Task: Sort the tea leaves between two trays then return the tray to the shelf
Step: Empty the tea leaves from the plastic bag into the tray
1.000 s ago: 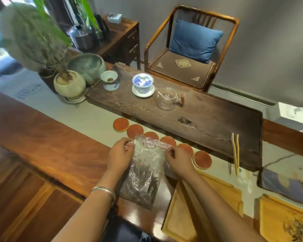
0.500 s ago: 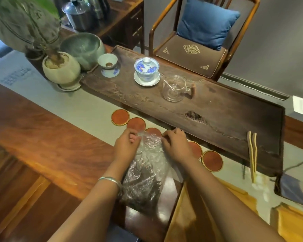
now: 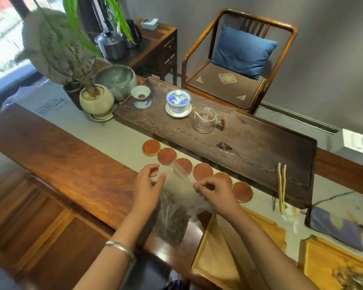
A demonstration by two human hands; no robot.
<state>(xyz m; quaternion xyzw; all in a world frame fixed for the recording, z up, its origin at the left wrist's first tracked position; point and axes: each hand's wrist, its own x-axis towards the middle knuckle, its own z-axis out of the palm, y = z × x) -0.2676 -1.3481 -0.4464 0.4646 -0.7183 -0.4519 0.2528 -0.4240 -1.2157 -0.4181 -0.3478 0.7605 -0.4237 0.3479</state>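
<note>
A clear plastic bag of dark tea leaves (image 3: 173, 218) hangs over the table's near edge, its top pulled up between my hands. My left hand (image 3: 148, 188) pinches the bag's left top edge with thumb and fingers. My right hand (image 3: 215, 192) pinches the right top edge. Under my right forearm lies an empty yellow wooden tray (image 3: 216, 264). A second yellow tray (image 3: 314, 262) at the lower right holds a small heap of pale tea leaves (image 3: 352, 277).
A row of round red coasters (image 3: 167, 156) lies just beyond my hands. Behind it a dark wooden tea board (image 3: 260, 143) carries a lidded cup (image 3: 178, 100), a glass pitcher (image 3: 204, 120) and a small cup (image 3: 141, 98). Tongs (image 3: 281, 185), a purple cloth (image 3: 337, 229), a potted plant (image 3: 96, 101), a chair (image 3: 237, 65).
My hands have moved apart at the bag's top, spreading its mouth wider. The camera has tilted up slightly, so the chair and side table show again.
</note>
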